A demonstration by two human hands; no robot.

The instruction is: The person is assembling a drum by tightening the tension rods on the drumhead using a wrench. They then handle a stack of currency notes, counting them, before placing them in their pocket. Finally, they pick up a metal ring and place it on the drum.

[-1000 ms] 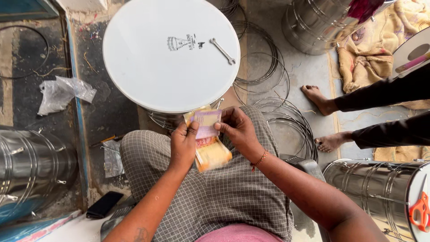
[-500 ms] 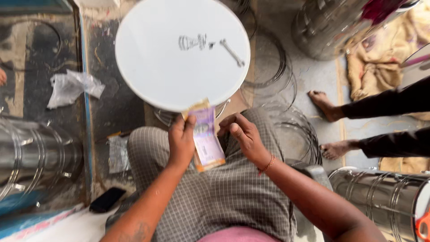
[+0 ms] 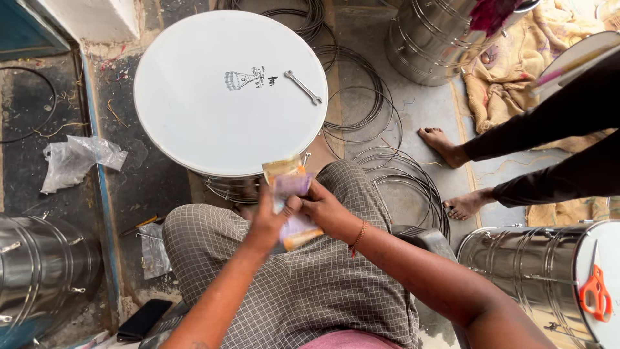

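Note:
A small stack of banknotes (image 3: 289, 187), purple and orange, is held over my lap. My left hand (image 3: 268, 223) grips the stack from the left, thumb on top. From the right, my right hand (image 3: 326, 210) pinches the notes with its fingers; a thread bracelet circles that wrist. Just beyond the notes stands a metal drum with a round white drumhead (image 3: 213, 110). A small wrench (image 3: 302, 87) lies on the drumhead, near a printed emblem.
Steel drum shells stand at the left (image 3: 39, 271), top right (image 3: 439, 39) and lower right (image 3: 536, 271); orange scissors (image 3: 595, 294) lie on the last. Wire hoops (image 3: 387, 161) litter the floor. Another person's bare feet (image 3: 445, 145) rest at right. A phone (image 3: 143, 318) lies lower left.
The view has shifted, so the drum now sits further left in it. Both hands have moved slightly lower with the banknotes, and the right fingers have shifted over the stack.

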